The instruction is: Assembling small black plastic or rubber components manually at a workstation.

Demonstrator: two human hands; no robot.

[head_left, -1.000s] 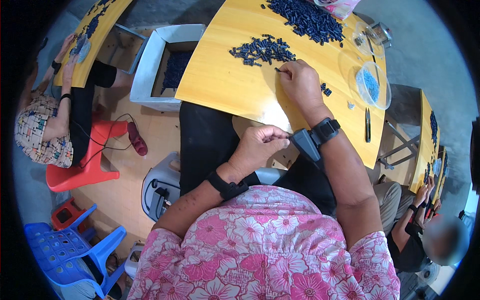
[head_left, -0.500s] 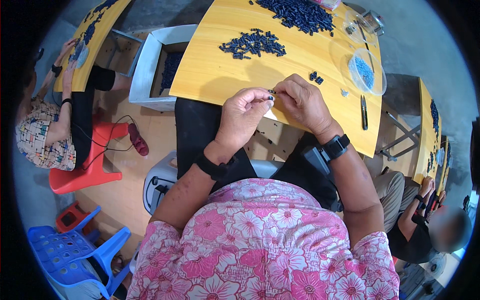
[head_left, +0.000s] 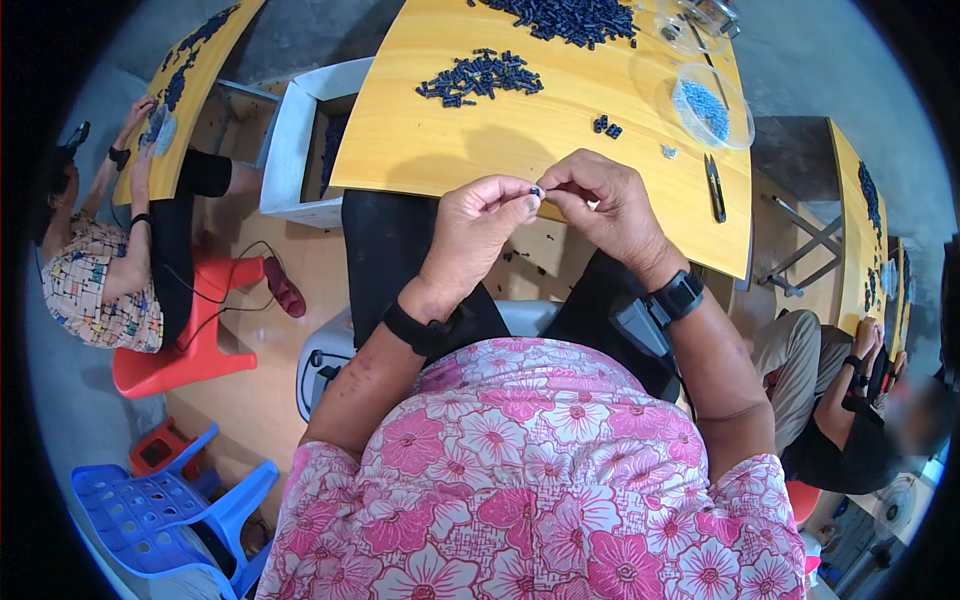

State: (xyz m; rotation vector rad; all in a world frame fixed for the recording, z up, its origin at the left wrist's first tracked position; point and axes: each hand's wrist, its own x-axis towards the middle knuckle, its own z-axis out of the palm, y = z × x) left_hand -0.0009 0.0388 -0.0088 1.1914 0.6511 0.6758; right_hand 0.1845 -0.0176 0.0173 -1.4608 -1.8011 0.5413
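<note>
Change over the last second: right hand (head_left: pixel 612 208) was out at the table (head_left: pixel 390 140) by the smaller heap (head_left: pixel 482 77) of dark parts; it's now back beside left hand (head_left: pixel 470 228), fingertips meeting over the table's near edge. Reads as pick-up done, two-handed handling of the part under way.

Hands: left thumb and index grasp a small dark part (head_left: pixel 536 191); right thumb and index pinch at its right side. Can't tell if a second piece is in the right pinch, fingers hide it. Can't confirm whether anything is being joined or just turned.

Rest of table: big heap (head_left: pixel 570 18) at the far side, little cluster (head_left: pixel 607 127) of dark parts right of the smaller heap, clear bowl (head_left: pixel 746 128) with blue bits (head_left: pixel 703 108), black hand tool (head_left: pixel 714 188) near the right edge. None of these touched now.
</note>
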